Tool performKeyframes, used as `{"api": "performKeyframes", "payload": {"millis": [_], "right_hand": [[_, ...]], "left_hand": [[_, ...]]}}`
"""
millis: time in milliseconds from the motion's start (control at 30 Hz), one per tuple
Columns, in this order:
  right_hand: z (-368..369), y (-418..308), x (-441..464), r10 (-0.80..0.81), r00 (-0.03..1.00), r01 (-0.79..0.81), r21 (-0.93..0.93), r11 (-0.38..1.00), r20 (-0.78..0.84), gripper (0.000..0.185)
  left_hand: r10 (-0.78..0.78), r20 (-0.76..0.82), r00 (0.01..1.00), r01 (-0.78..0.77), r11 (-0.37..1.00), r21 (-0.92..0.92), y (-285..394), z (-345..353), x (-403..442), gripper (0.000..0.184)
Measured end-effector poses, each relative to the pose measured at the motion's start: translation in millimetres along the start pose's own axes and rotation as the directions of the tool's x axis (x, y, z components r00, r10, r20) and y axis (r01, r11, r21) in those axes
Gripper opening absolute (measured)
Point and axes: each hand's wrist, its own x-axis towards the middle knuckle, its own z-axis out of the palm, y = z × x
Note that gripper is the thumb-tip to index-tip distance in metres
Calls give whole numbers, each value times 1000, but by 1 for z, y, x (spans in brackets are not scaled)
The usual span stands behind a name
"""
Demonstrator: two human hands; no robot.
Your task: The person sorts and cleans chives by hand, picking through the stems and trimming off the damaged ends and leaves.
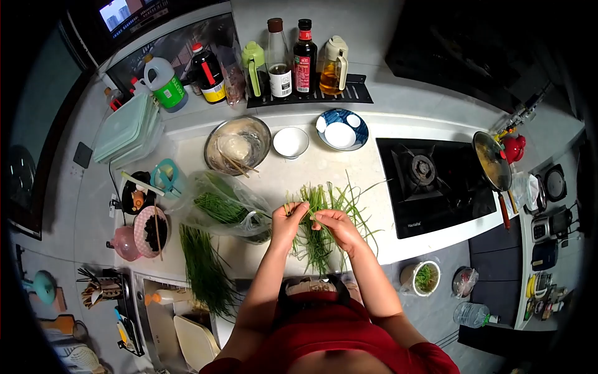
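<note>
My left hand [289, 221] and my right hand [335, 225] are close together over the counter, fingertips pinched on thin green garlic chives [319, 198]. More loose chives spread on the counter under and around both hands, some fanning out to the right. The exact strands between my fingers are partly hidden. To the left of my left hand is a clear plastic bag [246, 194] with more green chives inside. A long bundle of chives [204, 268] lies left of that, hanging over the counter edge by the sink.
Behind stand a metal mixing bowl [213, 159] with dough and chopsticks, a white bowl [291, 143] and a blue-patterned bowl [362, 124]. A gas stove [402, 218] is at the right, with a frying pan [486, 141] beyond it. A bin [405, 277] with green scraps stands below.
</note>
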Motion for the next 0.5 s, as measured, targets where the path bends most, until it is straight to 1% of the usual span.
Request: {"api": "performKeyframes", "payload": {"millis": [33, 67, 100, 167, 233, 267, 367, 400, 500], "right_hand": [[-2, -1, -2, 26, 1000, -26, 14, 1000, 5, 17], [-3, -3, -4, 51, 999, -51, 28, 998, 10, 17], [-5, -4, -6, 78, 997, -78, 43, 996, 15, 17], [-8, -4, -10, 91, 996, -91, 8, 996, 19, 18], [-11, -1, -9, 103, 995, -102, -28, 994, 20, 20], [-11, 0, -10, 85, 996, -84, -98, 992, 2, 19], [-9, 4, -12, 22, 999, -28, -195, 980, -33, 17], [-8, 3, -13, 9, 998, -16, -132, 991, -54, 14], [-14, 4, -13, 22, 999, -27, -140, 990, -42, 17]], "left_hand": [[-46, -7, 999, 46, 999, -18, 1, 0, 0, 14], [-76, -2, 997, 75, 993, -86, -1, 1, 2, 14], [-82, 5, 997, 82, 991, -106, -4, 1, 2, 13], [-96, 17, 995, 98, 985, -144, -9, 2, 1, 13], [-79, 15, 997, 80, 992, -96, -14, 3, 2, 13], [-64, 10, 998, 64, 996, -64, -16, 3, 2, 14], [-5, -50, 999, 4, 1000, -19, -18, 5, 2, 16], [19, -77, 997, -20, 1000, -11, -18, 5, 3, 16], [-23, -153, 988, 6, 993, -114, -18, 1, 5, 18]]}}
